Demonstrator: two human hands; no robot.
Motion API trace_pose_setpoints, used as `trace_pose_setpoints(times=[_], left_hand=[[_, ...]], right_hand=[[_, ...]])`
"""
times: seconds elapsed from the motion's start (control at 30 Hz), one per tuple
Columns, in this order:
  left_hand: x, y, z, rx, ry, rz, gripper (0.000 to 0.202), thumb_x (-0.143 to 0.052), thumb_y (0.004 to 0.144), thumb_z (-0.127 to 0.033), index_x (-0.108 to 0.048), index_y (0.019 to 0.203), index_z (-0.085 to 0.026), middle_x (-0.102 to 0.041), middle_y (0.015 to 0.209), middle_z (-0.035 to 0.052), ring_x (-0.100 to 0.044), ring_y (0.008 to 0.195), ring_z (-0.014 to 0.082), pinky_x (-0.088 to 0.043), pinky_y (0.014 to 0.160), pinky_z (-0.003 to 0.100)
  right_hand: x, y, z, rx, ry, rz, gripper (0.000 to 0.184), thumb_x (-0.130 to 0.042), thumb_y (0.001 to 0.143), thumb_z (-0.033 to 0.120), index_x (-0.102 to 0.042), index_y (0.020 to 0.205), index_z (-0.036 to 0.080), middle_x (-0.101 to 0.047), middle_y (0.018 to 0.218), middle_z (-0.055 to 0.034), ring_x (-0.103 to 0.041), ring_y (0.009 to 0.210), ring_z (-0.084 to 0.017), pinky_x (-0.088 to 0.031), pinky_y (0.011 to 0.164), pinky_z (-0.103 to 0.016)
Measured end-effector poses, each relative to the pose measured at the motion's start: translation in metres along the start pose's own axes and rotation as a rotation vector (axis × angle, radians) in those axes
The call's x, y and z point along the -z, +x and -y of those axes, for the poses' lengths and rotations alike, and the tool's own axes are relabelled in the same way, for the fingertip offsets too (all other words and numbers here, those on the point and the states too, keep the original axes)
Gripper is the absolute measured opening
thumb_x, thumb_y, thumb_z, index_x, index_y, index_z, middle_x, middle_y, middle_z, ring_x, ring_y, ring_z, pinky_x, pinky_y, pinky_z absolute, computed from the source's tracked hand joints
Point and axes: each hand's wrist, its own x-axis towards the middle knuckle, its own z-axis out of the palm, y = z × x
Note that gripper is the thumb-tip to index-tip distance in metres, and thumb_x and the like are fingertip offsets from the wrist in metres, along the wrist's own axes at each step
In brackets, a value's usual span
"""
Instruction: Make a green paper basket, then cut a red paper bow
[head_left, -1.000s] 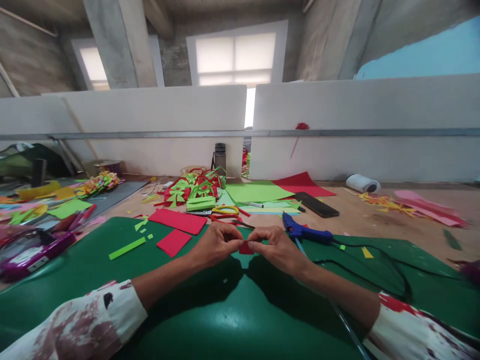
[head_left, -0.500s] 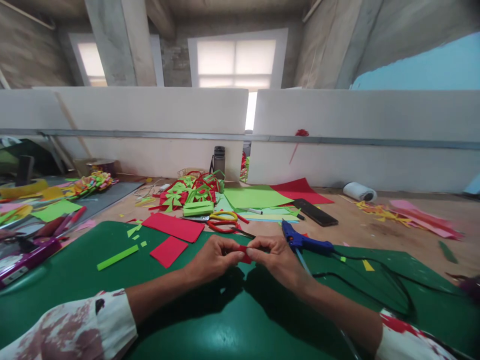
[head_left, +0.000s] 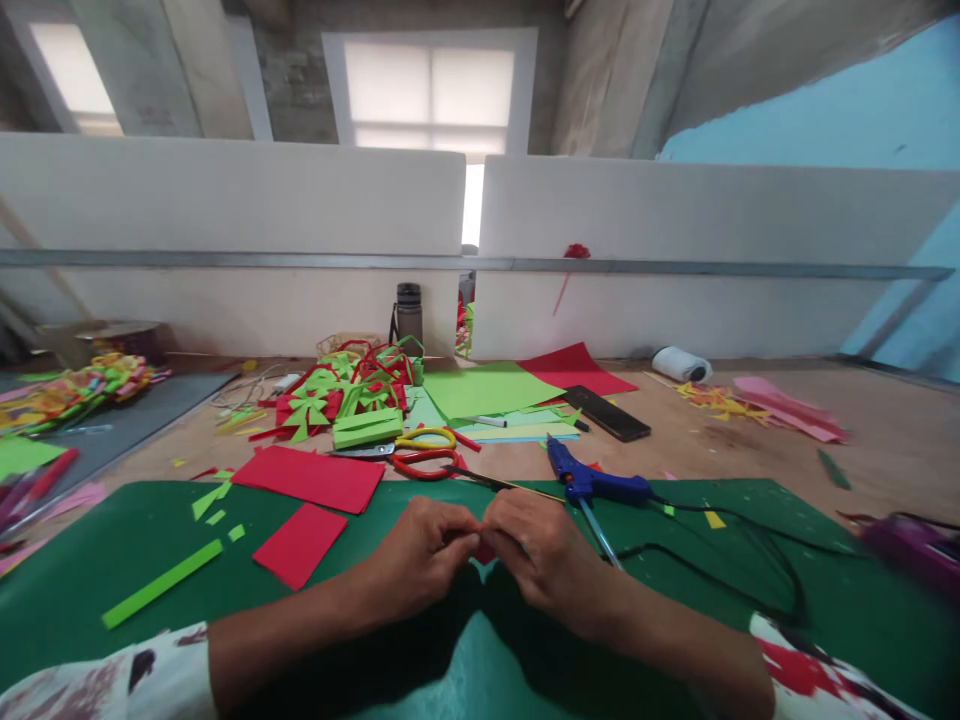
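Both my hands meet over the green cutting mat (head_left: 135,540). My left hand (head_left: 424,555) and my right hand (head_left: 532,550) pinch a small piece of red paper (head_left: 484,551) between their fingertips; only a sliver of it shows. A blue glue gun (head_left: 589,483) lies just beyond my right hand, its black cord trailing right. Red paper rectangles (head_left: 300,540) lie on the mat to the left of my left hand, with a bigger red sheet (head_left: 309,477) behind them.
Red-handled scissors (head_left: 424,462) and yellow-handled scissors (head_left: 424,438) lie beyond my hands. Behind them are a pile of red and green paper bows (head_left: 337,390), green sheets (head_left: 487,388), a black phone (head_left: 606,412), a dark bottle (head_left: 409,312) and a white roll (head_left: 679,363). A green strip (head_left: 161,583) lies left.
My hands have closed in on each other, hiding most of the red paper. The camera has turned right and dipped, so the table's things have shifted left in view.
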Motion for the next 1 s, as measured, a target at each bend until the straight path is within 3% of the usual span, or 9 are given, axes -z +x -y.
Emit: trace_pose_setpoints(times=[0.17, 0.47, 0.77, 1.0], left_hand=[[-0.002, 0.003, 0.009, -0.086, -0.028, -0.048, 0.026, -0.043, 0.088, -0.021, -0.065, 0.076, -0.013, -0.066, 0.072, 0.005, -0.057, 0.067, 0.0143, -0.04, 0.064, 0.022], [-0.007, -0.002, 0.014, -0.16, 0.005, -0.149, 0.026, -0.046, 0.087, -0.024, -0.062, 0.068, -0.016, -0.062, 0.062, 0.0022, -0.057, 0.058, 0.0126, -0.041, 0.059, 0.02], [-0.006, -0.009, 0.016, -0.125, 0.046, -0.252, 0.019, -0.051, 0.083, -0.023, -0.066, 0.073, -0.018, -0.068, 0.067, 0.0019, -0.062, 0.063, 0.0142, -0.045, 0.062, 0.02], [-0.002, -0.011, 0.025, -0.081, 0.054, -0.218, 0.022, -0.048, 0.085, -0.02, -0.059, 0.066, -0.017, -0.061, 0.06, -0.0015, -0.058, 0.057, 0.0109, -0.044, 0.056, 0.017]], right_hand=[[0.003, 0.003, 0.0, -0.049, 0.046, -0.059, 0.023, -0.042, 0.09, 0.016, -0.056, 0.071, 0.018, -0.059, 0.068, -0.0027, -0.054, 0.064, -0.014, -0.041, 0.063, -0.026], [-0.003, 0.001, 0.006, -0.142, 0.133, -0.091, 0.018, -0.048, 0.086, 0.016, -0.056, 0.07, 0.017, -0.057, 0.065, -0.001, -0.054, 0.061, -0.012, -0.041, 0.058, -0.022], [0.006, 0.007, 0.016, -0.278, 0.175, -0.106, 0.017, -0.052, 0.081, 0.012, -0.057, 0.065, 0.017, -0.058, 0.063, 0.0011, -0.054, 0.061, -0.011, -0.039, 0.06, -0.022], [0.013, 0.01, 0.001, -0.552, 0.478, -0.154, 0.016, -0.054, 0.077, 0.017, -0.052, 0.061, 0.017, -0.048, 0.06, 0.0041, -0.044, 0.059, -0.01, -0.033, 0.058, -0.023]])
